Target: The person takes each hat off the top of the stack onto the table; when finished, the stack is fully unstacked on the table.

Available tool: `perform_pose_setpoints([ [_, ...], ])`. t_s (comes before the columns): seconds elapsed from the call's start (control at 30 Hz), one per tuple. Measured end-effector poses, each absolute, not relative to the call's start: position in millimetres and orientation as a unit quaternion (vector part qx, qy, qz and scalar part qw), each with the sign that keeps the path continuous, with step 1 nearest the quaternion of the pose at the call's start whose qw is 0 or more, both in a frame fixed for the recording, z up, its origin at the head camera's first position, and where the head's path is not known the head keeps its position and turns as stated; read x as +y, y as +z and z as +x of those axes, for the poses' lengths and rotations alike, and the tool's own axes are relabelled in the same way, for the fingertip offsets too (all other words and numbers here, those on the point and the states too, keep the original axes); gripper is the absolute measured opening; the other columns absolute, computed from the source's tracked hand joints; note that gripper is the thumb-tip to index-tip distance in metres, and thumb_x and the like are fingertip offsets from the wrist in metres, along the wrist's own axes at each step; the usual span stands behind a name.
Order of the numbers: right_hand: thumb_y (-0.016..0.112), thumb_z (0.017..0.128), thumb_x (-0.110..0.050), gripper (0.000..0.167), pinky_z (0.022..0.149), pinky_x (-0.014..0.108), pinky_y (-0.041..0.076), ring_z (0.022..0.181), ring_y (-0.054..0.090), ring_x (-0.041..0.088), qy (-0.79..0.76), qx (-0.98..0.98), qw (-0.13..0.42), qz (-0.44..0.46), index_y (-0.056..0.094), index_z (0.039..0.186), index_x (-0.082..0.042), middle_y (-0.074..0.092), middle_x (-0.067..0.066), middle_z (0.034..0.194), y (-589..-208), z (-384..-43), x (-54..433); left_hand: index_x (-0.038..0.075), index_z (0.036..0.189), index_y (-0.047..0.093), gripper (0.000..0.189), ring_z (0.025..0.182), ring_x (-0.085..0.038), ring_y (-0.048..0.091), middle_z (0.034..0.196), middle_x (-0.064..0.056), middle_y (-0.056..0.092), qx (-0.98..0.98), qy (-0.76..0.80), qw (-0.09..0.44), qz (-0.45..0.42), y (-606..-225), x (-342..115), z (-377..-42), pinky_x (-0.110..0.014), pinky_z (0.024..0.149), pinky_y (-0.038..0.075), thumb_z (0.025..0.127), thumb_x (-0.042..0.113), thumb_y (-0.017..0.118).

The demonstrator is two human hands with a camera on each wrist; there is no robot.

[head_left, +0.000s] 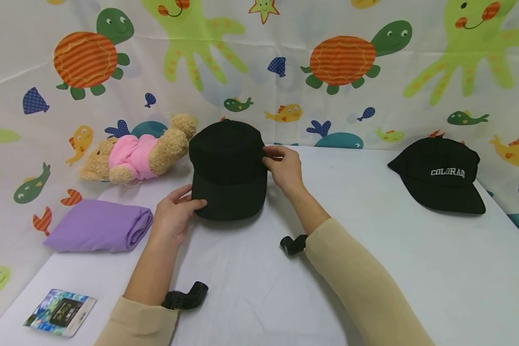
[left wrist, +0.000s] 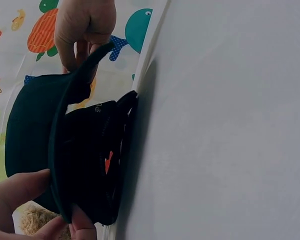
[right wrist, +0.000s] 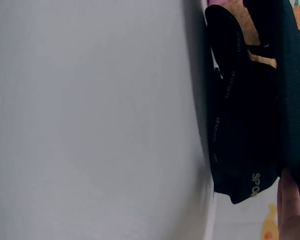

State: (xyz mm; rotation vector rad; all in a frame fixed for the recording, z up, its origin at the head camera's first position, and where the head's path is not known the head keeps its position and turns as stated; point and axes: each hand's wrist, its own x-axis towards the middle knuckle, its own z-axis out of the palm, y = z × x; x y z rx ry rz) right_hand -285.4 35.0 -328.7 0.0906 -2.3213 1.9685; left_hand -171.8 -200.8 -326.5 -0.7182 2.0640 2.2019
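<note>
A plain black cap point(head_left: 227, 158) is held between both hands near the back of the table, its brim toward me. My left hand point(head_left: 172, 214) pinches one side of the brim, thumb on top and fingers beneath, as the left wrist view shows. On the opposite side my right hand point(head_left: 285, 168) pinches the cap's edge. Under the brim point(right wrist: 293, 95), dark fabric point(right wrist: 245, 125) with pale lettering shows in the right wrist view, close over the table.
Behind the cap's left side lies a teddy bear point(head_left: 134, 156) in pink. Purple folded cloth point(head_left: 99, 226) and a colourful flat packet point(head_left: 60, 312) lie at the left. Another black cap point(head_left: 438, 175), lettered in white, sits far right. A patterned curtain point(head_left: 268, 38) hangs behind the white table point(head_left: 363, 202).
</note>
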Motion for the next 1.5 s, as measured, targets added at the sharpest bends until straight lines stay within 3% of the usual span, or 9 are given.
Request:
perform_pose_setpoints([
  [0.23,0.069,0.097,-0.005,0.027,0.097,0.034,0.059,0.117,0.068,0.025,0.639,-0.768,0.040,0.029,0.073,0.124,-0.006,0.070,0.011,0.125,-327.5,-284.3,36.3,0.013,0.157,0.043,0.077,0.078,-0.004,0.061,0.101,0.005,0.059,0.649,0.727,0.028,-0.223,-330.4,-202.7,-168.7,-0.017,0.071,0.051,0.089,-0.002,0.075],
  [0.5,0.068,0.098,-0.005,0.027,0.099,0.034,0.059,0.117,0.067,0.024,0.651,-0.758,0.031,0.024,0.073,0.125,-0.006,0.070,0.011,0.126,-324.1,-284.0,39.2,0.017,0.159,0.041,0.079,0.076,-0.007,0.060,0.110,0.000,0.049,0.655,0.722,0.040,-0.220,-328.8,-199.6,-167.8,-0.022,0.071,0.054,0.090,0.000,0.075],
  [0.87,0.069,0.096,-0.002,0.026,0.096,0.035,0.060,0.113,0.069,0.026,0.670,-0.742,0.028,0.019,0.074,0.122,-0.001,0.070,0.014,0.125,-326.1,-284.1,48.9,0.016,0.162,0.034,0.084,0.090,-0.006,0.058,0.124,0.000,0.043,0.644,0.745,0.052,-0.168,-330.5,-199.2,-169.5,-0.015,0.075,0.051,0.089,-0.014,0.064],
  [1.17,0.068,0.097,-0.003,0.027,0.097,0.036,0.060,0.114,0.068,0.025,0.662,-0.749,0.027,0.023,0.073,0.123,-0.002,0.069,0.014,0.126,-324.3,-285.5,57.8,0.009,0.159,0.040,0.075,0.101,-0.003,0.062,0.139,-0.003,0.047,0.647,0.741,0.032,-0.174,-332.7,-193.6,-171.0,-0.012,0.087,0.053,0.091,-0.010,0.065],
  [1.5,0.068,0.098,-0.008,0.027,0.100,0.035,0.058,0.115,0.068,0.024,0.652,-0.757,0.034,0.011,0.073,0.125,-0.006,0.071,0.011,0.127,-317.4,-283.8,69.0,0.008,0.157,0.044,0.073,0.117,-0.013,0.052,0.149,-0.011,0.044,0.682,0.712,0.026,-0.166,-334.0,-181.4,-169.9,-0.010,0.087,0.052,0.090,-0.006,0.070],
])
